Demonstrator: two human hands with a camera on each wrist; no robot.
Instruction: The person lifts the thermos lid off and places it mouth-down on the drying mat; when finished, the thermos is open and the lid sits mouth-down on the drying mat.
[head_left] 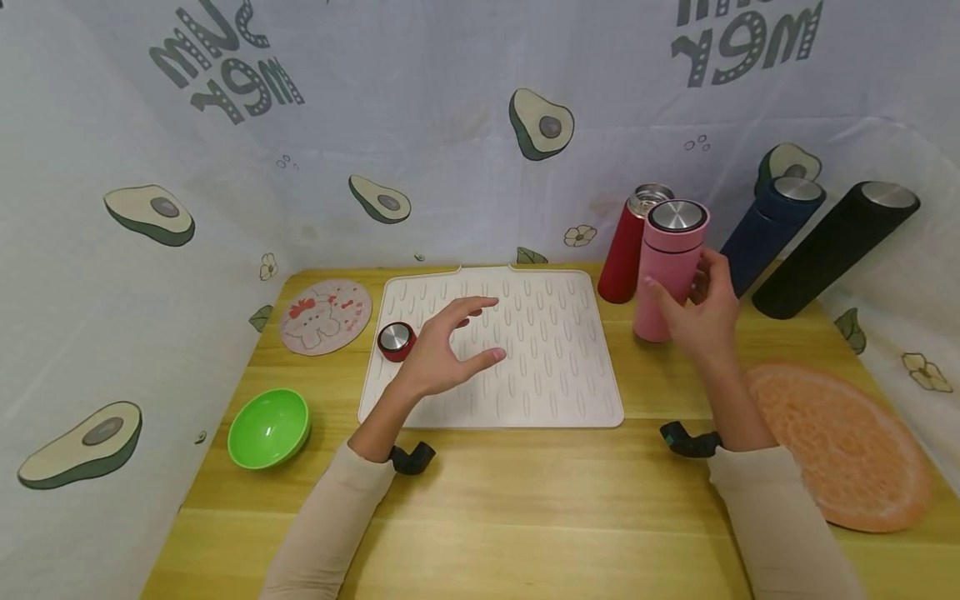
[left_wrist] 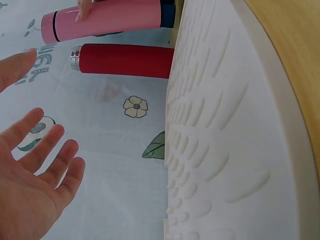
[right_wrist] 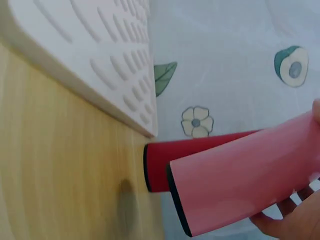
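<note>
My right hand (head_left: 705, 321) grips a pink thermos bottle (head_left: 671, 271), upright with its lid on. In the right wrist view the base of the pink bottle (right_wrist: 245, 175) looks raised off the table. Just behind it stands a red thermos bottle (head_left: 624, 254), its metal mouth uncovered. Over the white ridged mat (head_left: 547, 350), my left hand (head_left: 438, 354) is held with thumb and fingers spread, nothing between them. A red lid with a silver top (head_left: 396, 340) sits on the mat's left side, close to the left hand.
A dark blue bottle (head_left: 768, 237) and a black bottle (head_left: 832, 250) stand at the back right. An orange round mat (head_left: 840, 450) lies at the right. On the left are a green bowl (head_left: 268, 429) and a round rabbit-print mat (head_left: 326, 317). Avocado-print cloth (head_left: 465, 167) hangs behind.
</note>
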